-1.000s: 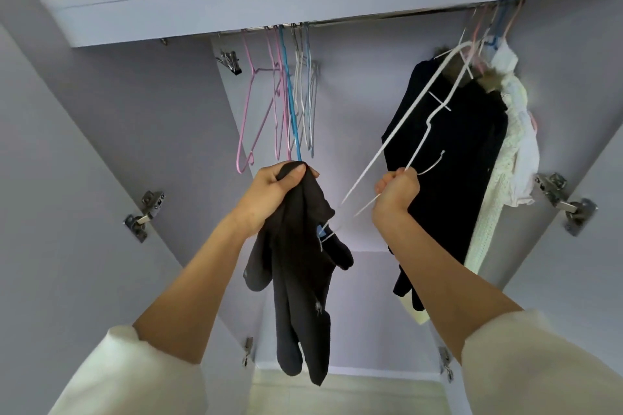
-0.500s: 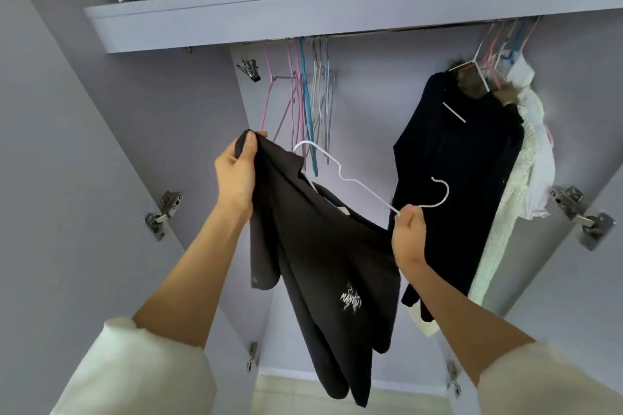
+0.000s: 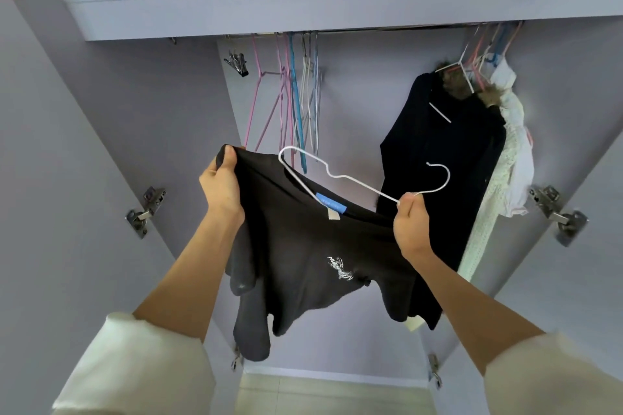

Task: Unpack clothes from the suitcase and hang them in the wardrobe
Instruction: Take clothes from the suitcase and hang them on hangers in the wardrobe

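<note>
Black T-shirt (image 3: 303, 246) and white hanger (image 3: 340, 177) between both hands, before wardrobe.

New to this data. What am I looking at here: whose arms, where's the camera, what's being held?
There is no robot: a person wears a wide-angle camera on the head, which looks at their own arms inside an open wardrobe. The left hand grips one shoulder of a black T-shirt. The right hand pinches a white wire hanger near its hook, with one end of it at the shirt's neck opening. Empty coloured hangers hang on the rail; a dark garment and a white one hang at the right. Soft items lie on the shelf above.
</note>
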### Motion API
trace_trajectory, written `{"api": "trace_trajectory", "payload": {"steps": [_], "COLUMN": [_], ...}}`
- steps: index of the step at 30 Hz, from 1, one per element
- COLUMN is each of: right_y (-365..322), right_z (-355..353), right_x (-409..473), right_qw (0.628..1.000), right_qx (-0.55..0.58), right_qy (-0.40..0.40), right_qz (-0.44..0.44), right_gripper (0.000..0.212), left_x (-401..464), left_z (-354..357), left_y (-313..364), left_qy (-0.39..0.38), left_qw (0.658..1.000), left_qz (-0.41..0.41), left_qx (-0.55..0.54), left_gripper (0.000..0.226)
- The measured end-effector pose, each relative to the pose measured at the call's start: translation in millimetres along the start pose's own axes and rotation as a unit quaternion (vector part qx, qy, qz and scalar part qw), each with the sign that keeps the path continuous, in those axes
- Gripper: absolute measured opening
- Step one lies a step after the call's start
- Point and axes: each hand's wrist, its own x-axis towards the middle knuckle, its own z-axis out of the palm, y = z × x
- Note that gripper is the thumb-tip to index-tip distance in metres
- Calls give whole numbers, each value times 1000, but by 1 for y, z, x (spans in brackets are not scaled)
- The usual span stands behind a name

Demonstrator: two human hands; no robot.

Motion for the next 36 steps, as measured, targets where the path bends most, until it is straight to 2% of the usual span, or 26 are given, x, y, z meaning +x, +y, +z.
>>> {"api": "trace_trajectory", "payload": {"steps": [5, 12, 22, 25, 29, 33, 36], "right_y": [-4, -5, -5, -3, -8, -34, -47], "right_z": [6, 14, 12, 12, 18, 17, 16], "right_x": [1, 1, 15, 15, 9, 13, 17], "right_qw": [997, 983, 987, 983, 976, 983, 977], "right_qx": [-62, -145, -145, -169, -181, -128, -142], "right_qy": [-12, -68, -49, -54, -82, -66, -67], "right_qz": [-33, -90, -50, -53, -84, -112, -145], "right_gripper": [25, 24, 25, 22, 17, 15, 17], "left_x": [3, 10, 17, 15, 12, 15, 19], "left_z": [-8, -22, -23, -19, -12, -16, -28], "left_y": [0, -1, -3, -8, -13, -20, -34], "left_qy": [12, 32, 12, -46, -118, -153, -180], "left_qw": [999, 999, 1000, 998, 980, 939, 901], "left_qz": [-3, -11, 15, 28, 47, 88, 95], "left_qx": [-29, -24, -23, 27, 155, 296, 383], "left_gripper": [22, 22, 21, 16, 21, 13, 17]}}
